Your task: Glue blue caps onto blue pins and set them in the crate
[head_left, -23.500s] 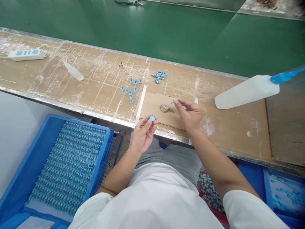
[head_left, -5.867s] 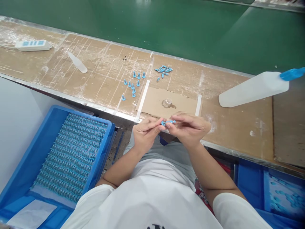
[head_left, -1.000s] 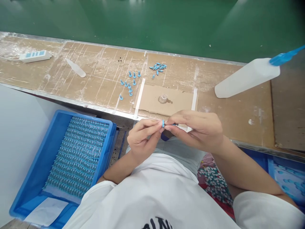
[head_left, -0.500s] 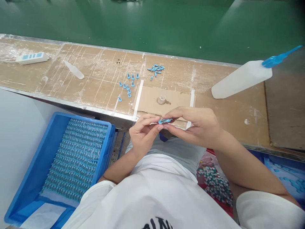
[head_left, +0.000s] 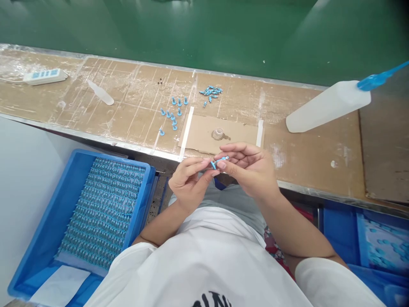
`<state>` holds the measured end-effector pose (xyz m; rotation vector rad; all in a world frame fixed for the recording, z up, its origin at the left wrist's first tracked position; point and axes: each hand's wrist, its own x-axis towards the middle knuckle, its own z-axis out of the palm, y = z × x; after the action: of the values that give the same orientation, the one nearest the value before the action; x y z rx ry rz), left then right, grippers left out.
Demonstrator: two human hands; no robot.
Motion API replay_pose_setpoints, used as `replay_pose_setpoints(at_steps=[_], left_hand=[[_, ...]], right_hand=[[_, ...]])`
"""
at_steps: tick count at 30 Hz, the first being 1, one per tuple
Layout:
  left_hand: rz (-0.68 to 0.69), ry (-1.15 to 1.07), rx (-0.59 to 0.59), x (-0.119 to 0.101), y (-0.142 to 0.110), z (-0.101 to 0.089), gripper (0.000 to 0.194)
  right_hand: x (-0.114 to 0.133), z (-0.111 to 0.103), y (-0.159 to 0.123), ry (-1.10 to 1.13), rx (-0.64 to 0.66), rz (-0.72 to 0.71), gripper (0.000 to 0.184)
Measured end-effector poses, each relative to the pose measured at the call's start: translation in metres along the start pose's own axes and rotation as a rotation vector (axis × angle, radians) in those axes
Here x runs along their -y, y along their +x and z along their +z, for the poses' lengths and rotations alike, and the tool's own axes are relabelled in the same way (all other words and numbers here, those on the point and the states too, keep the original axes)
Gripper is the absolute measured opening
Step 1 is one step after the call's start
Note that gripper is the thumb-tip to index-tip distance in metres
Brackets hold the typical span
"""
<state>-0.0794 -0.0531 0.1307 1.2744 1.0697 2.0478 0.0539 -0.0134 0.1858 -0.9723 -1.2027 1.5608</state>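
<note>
Between my two hands, just in front of the bench edge, is a small blue figurine (head_left: 223,159) on a round blue base (head_left: 213,165). My left hand (head_left: 192,179) pinches the base between thumb and fingers. My right hand (head_left: 249,168) grips the upper piece with thumb and index finger, its other fingers loosely curled. Beyond them a small clear cup (head_left: 218,133) stands on a taped cardboard piece (head_left: 200,132), with a wet spot beside it. Several blue pieces on round bases (head_left: 173,116) stand to the left. A heap of small blue pieces (head_left: 212,91) lies further back.
A large white bottle with a blue nozzle (head_left: 327,106) leans at the right. A small squeeze bottle (head_left: 101,94) and a power strip (head_left: 44,76) lie at the left. Below left is a blue crate (head_left: 75,160) with rows of blue pieces; another blue bin (head_left: 340,230) sits lower right.
My right hand has turned and drawn in closer, its fingers more curled. The blue figurine has tilted, so its round base now shows at my left fingertips.
</note>
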Motion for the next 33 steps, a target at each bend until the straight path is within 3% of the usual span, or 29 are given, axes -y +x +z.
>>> replay_pose_setpoints(at_steps=[4, 8, 12, 17, 25, 29, 33], left_hand=[[-0.308, -0.272, 0.012, -0.001, -0.001, 0.002, 0.032], [-0.606, -0.505, 0.06, -0.003, 0.0, 0.002, 0.021], [-0.729, -0.634, 0.111, -0.005, 0.001, 0.003, 0.024], [-0.704, -0.726, 0.138, -0.008, -0.001, 0.004, 0.023], [-0.705, -0.62, 0.077, -0.009, 0.002, 0.001, 0.022], [-0.523, -0.43, 0.047, -0.01, -0.001, -0.004, 0.018], [-0.321, -0.186, 0.036, -0.022, -0.012, -0.005, 0.025]], right_hand=[[-0.004, -0.002, -0.002, 0.01, -0.042, 0.013, 0.043], [0.0, -0.006, -0.005, -0.008, 0.027, 0.068, 0.046], [0.01, -0.004, -0.009, -0.02, 0.067, 0.1, 0.048], [0.015, 0.002, -0.013, -0.005, 0.101, 0.153, 0.033], [0.008, -0.004, -0.01, -0.005, 0.095, 0.13, 0.038], [-0.001, -0.001, -0.009, -0.005, -0.016, 0.039, 0.042], [-0.009, 0.016, -0.013, -0.021, -0.164, -0.084, 0.038]])
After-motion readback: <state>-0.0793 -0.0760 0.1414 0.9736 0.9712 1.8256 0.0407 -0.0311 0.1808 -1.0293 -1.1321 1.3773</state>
